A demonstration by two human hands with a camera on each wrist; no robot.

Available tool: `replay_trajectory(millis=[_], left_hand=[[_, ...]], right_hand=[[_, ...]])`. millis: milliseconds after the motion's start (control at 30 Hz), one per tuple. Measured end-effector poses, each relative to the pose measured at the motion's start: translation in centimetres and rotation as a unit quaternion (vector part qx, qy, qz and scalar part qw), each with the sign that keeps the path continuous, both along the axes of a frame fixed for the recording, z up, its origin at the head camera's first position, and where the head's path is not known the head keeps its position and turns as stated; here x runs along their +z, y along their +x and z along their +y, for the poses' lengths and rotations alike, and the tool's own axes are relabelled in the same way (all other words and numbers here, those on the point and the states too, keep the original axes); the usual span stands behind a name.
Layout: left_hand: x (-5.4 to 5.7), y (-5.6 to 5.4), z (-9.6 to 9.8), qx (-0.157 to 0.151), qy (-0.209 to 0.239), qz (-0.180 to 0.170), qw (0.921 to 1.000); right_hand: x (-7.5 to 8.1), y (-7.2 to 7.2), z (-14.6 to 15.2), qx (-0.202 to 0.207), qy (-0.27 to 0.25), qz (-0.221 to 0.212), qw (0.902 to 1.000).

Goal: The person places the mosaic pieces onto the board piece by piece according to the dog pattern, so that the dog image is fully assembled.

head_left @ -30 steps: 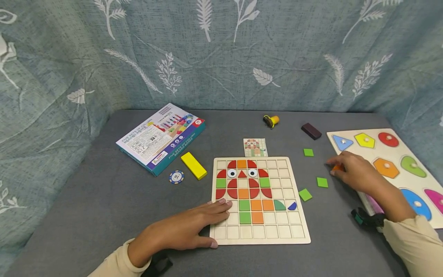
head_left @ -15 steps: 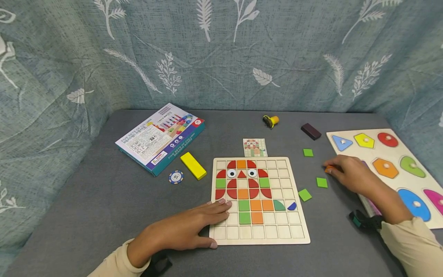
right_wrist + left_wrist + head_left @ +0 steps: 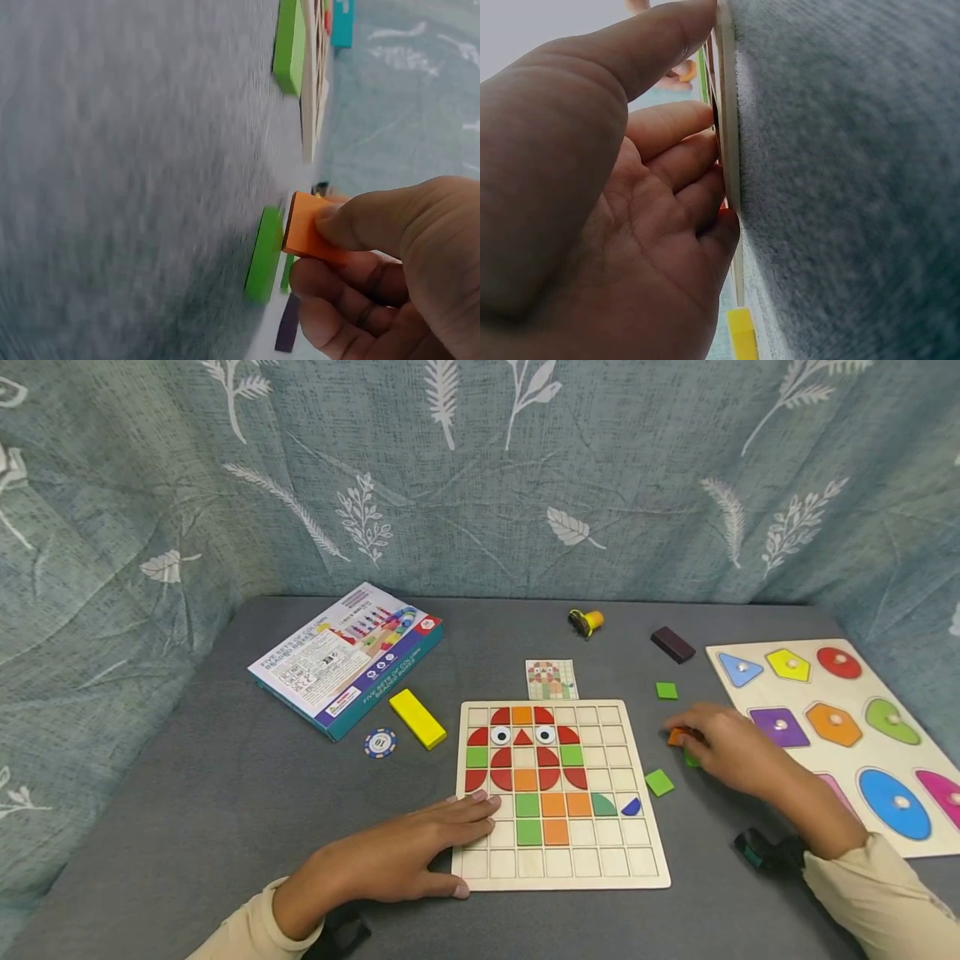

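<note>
My left hand [image 3: 427, 843] lies with straight fingers over the left edge of a wooden grid board [image 3: 630, 864], thumb at its lower left corner. Red, orange and green tiles with two eye pieces form a pattern on the board, and a teal quarter piece [image 3: 603, 805] and a blue half-round piece [image 3: 631, 807] sit on its right side. Right of the board, my right hand [image 3: 731, 752] pinches an orange square tile [image 3: 306, 231] between thumb and fingers. It hovers over a green tile [image 3: 262, 259], partly covered in the head view.
A small pattern card [image 3: 551, 680] touches the board's back edge. Loose green tiles [image 3: 659, 782] lie to its right. A shape puzzle board [image 3: 795, 693], a dark block [image 3: 672, 645], a yellow block [image 3: 417, 719], a poker chip [image 3: 380, 743] and a box [image 3: 345, 660] stand around.
My right hand has moved left from the shape puzzle board with the orange tile in its pinch, now over a green tile. The left hand stays on the grid board.
</note>
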State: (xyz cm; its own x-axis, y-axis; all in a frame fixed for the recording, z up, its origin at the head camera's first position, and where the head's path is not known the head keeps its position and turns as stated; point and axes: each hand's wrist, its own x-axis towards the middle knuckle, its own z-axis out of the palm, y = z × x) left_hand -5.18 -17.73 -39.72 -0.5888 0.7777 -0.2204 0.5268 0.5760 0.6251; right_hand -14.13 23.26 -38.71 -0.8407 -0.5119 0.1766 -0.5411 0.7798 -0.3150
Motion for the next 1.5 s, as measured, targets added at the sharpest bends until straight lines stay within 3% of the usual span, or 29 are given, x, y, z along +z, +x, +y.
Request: replay_trajectory(millis=[233,600,767,1000,1267,1500], left_hand=[[0.0,-0.2,0.2,-0.001,0.005,0.006,1.0000],[0.1,-0.3,0.1,-0.002,-0.004,0.008,1.0000],[0.1,-0.2,0.0,-0.001,0.003,0.010,0.9999],[-0.5,0.1,-0.1,-0.008,0.006,0.024,0.9997],[-0.7,0.0,-0.1,-0.011,0.003,0.026,0.9996],[-0.5,-0.1,0.0,-0.012,0.004,0.025,0.9996]], right_hand=[[0.9,0.7,-1.0,0.009,-0.008,0.028,0.9995],[2.1,1.8,-3.7,0.054,-0.041,0.025,0.9974],[2.9,2.6,-4.8,0.089,-0.074,-0.021,0.9931],[3.1,4.1,-6.3,0.135,-0.066,-0.075,0.9858],[2.5,5.3,-8.1,0.183,-0.083,-0.092,0.9754],[1.9,5.7,-8.7,0.190,-0.074,-0.121,0.9715]])
